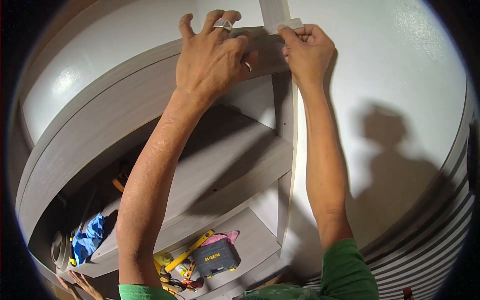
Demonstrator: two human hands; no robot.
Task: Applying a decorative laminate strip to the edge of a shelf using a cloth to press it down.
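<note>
My left hand, with rings on its fingers, is at the upper edge of a curved grey wood-grain panel. Its fingers are spread and bent over that edge, and I cannot tell how firmly they touch. Beside it, my right hand pinches a short pale flat strip between thumb and fingers. The strip lies across the place where the panel meets an upright grey post at the white wall.
Below are grey shelves. A blue cloth and a coiled strip lie at left. Lower down are a yellow spirit level, a dark tool case and a pink cloth. Another person's hands show lower left. Ribbed panelling stands right.
</note>
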